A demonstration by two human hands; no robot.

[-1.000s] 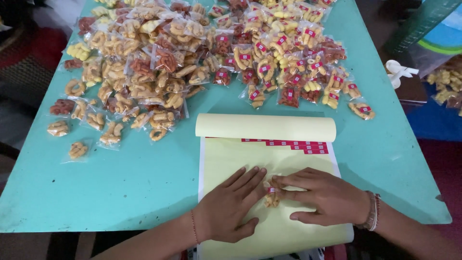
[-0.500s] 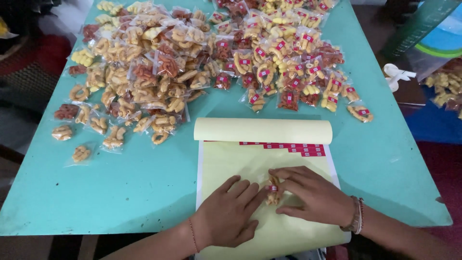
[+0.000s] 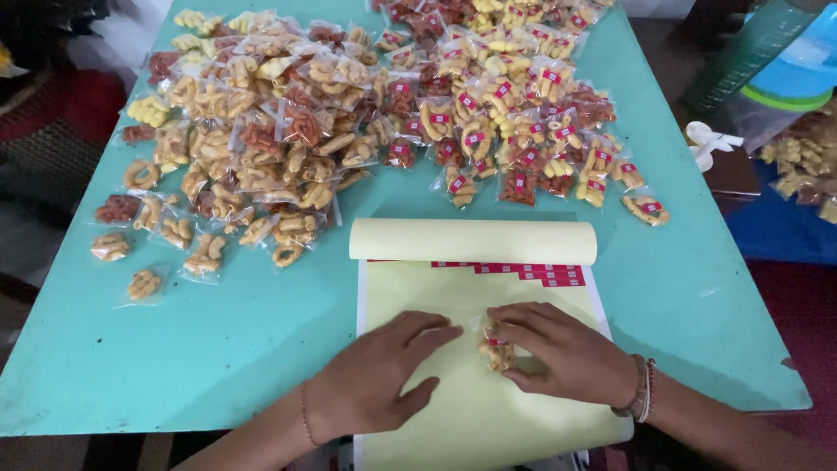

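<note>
My right hand (image 3: 568, 353) presses a small clear snack packet (image 3: 495, 349) of orange curls down onto a yellow sticker sheet (image 3: 462, 419) at the near edge of the turquoise table (image 3: 261, 340). My left hand (image 3: 377, 377) lies flat on the sheet just left of the packet, fingers spread, holding nothing. The sheet's top is rolled back (image 3: 472, 241), and a row of small red stickers (image 3: 527, 272) shows below the roll.
A large heap of unlabelled snack packets (image 3: 253, 131) covers the table's far left. Packets bearing red stickers (image 3: 514, 113) are piled at the far right. A white clip-like object (image 3: 708, 139) and a blue-and-green container (image 3: 776, 70) sit off the right edge.
My left hand has slid slightly left off the packet and now rests flat on the sheet. My right hand stays on the packet.
</note>
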